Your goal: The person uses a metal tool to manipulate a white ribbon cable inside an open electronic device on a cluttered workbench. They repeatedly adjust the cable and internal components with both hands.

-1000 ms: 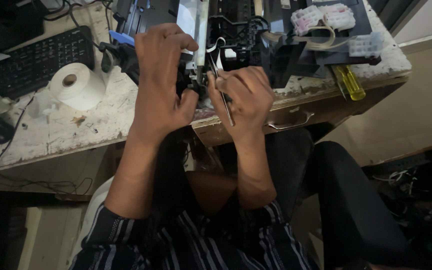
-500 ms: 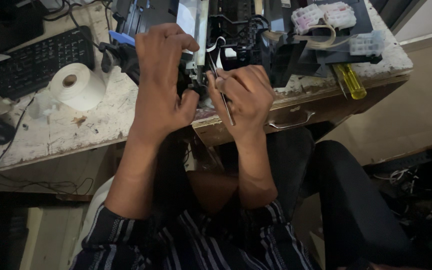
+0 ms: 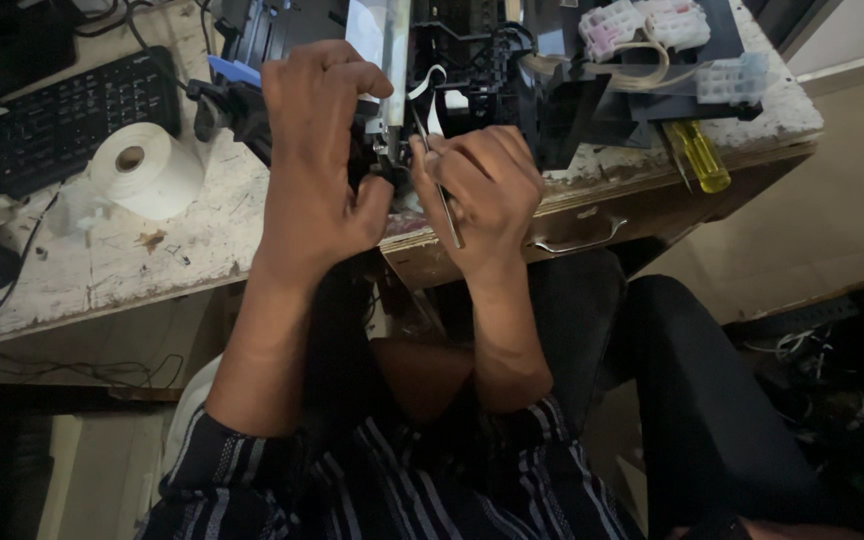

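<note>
On the table (image 3: 152, 255), the paper roll (image 3: 145, 170) lies left of the opened machine (image 3: 472, 70); the screwdriver (image 3: 697, 155) lies right, seemingly at the edge.

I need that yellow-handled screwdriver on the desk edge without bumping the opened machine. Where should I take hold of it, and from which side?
Probably grip the yellow-handled screwdriver by its translucent handle, coming from the desk's front edge. The handle end points toward that edge and lies bare, while its far end runs under the dismantled black machine and its ink tanks.

dark striped sleeves (image 3: 252, 470), black trousers (image 3: 702, 420)
</note>
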